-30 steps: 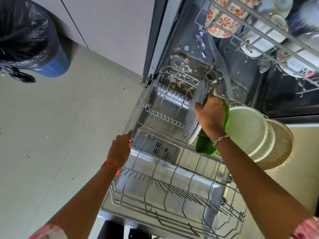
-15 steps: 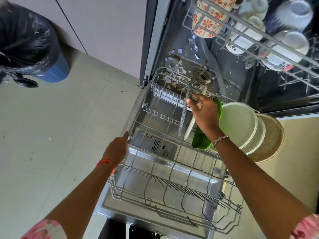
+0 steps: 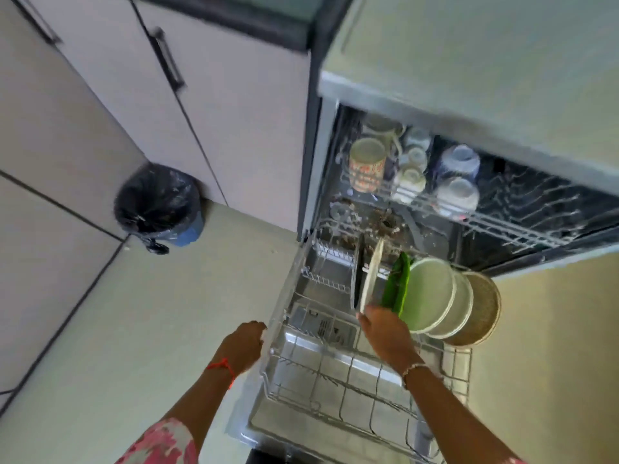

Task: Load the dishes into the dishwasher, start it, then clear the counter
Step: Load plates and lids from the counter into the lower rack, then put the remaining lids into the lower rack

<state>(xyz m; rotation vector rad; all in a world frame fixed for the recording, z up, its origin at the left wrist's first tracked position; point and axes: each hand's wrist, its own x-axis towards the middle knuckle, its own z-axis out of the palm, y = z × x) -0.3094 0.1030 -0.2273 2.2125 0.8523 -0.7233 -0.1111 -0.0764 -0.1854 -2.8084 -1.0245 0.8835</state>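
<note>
The dishwasher's lower rack [image 3: 335, 380] is pulled out over the open door. Several plates stand on edge in its far right part: a thin grey speckled plate [image 3: 354, 279], a white plate [image 3: 372, 272], a green plate [image 3: 398, 283], pale plates [image 3: 430, 293] and a brown one [image 3: 484, 313]. My right hand [image 3: 385, 333] is at the near rim of the white plate, back toward the camera, its fingers hidden. The rack's left rim is gripped by my left hand [image 3: 243, 343]. The upper rack [image 3: 502, 226] holds a floral mug [image 3: 366, 165], cups and bowls.
Crumbs and debris lie on the dishwasher tub floor [image 3: 385, 226]. A blue bin with a black bag [image 3: 157, 205] stands on the floor to the left, by cabinet doors with a dark handle [image 3: 165, 58]. The counter top [image 3: 469, 45] overhangs the dishwasher.
The grey speckled plate left my right hand and now stands in the rack. That hand has drawn back toward me. The view has lifted and pulled away; my left hand stays on the rack rim.
</note>
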